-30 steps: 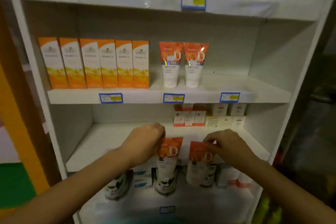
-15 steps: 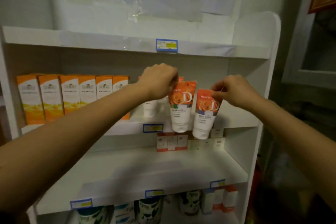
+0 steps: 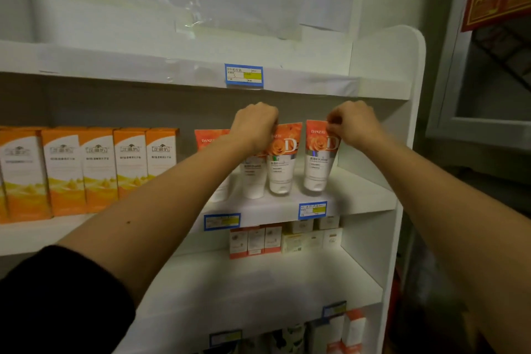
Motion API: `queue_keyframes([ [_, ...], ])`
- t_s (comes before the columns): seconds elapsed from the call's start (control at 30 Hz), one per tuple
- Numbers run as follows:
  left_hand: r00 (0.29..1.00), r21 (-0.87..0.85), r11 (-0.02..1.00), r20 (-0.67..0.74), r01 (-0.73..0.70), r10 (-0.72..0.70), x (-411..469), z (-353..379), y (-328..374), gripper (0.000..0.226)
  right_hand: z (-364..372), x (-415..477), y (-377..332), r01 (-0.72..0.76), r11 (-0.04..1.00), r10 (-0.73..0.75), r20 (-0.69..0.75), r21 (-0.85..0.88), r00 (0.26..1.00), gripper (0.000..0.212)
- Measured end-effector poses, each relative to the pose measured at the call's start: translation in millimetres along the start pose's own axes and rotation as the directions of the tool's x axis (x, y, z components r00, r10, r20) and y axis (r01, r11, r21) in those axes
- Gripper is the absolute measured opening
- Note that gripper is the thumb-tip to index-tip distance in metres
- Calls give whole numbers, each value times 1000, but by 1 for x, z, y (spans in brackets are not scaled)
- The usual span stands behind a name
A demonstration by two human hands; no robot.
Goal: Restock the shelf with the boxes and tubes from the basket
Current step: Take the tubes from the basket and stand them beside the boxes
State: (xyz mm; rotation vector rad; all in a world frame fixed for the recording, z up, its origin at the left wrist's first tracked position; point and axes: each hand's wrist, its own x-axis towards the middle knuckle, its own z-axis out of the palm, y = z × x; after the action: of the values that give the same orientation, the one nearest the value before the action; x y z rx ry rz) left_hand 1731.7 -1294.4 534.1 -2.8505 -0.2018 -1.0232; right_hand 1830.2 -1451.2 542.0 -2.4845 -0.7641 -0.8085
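My left hand pinches the crimped top of one tube; my right hand pinches another tube the same way. Both hang cap-down, long axes near upright, the caps at or just above the shelf, I can't tell which. They go straight down beside the standing tubes on their left, so I'd lower, then let go.

We see left forearm covering most of two rear tubes. Orange boxes cut off at left edge. Price label print too small to read. Bottom-shelf goods cropped, blurred.
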Motion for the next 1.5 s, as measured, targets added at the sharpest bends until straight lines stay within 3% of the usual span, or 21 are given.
queue_keyframes([
  [0.27, 999, -38, 999, 39, 8, -7, 13, 26, -2, 18, 20, 13, 5, -35, 999, 35, 27, -34, 999, 27],
  [0.5, 999, -55, 998, -35, 0, -2, 18, 35, -9, 18, 38, 17, 12, -66, 998, 67, 49, -24, 997, 28],
  [0.8, 999, -83, 996, 14, -28, 29, 15, 25, -17, 29, 46, 23, -1, -41, 999, 43, 97, -22, 994, 30],
  [1.03, 982, 18, 997, 168, 79, -81, 8, 8, -44, 30, 37, 16, 0, -29, 992, 45, 129, -119, 991, 37],
  [1.27, 953, -97, 978, 259, 185, -155, 6, 3, -52, 30, 37, 15, -25, 199, 970, -178, 147, -143, 973, 40],
  [1.37, 944, -126, 968, 278, 218, -177, 4, 0, -56, 30, 41, 16, -33, 228, 956, -194, 184, -184, 964, 32],
  [1.5, 948, -171, 960, 267, 222, -172, 3, -1, -54, 32, 44, 15, -41, 160, 981, -143, 145, -110, 979, 27],
])
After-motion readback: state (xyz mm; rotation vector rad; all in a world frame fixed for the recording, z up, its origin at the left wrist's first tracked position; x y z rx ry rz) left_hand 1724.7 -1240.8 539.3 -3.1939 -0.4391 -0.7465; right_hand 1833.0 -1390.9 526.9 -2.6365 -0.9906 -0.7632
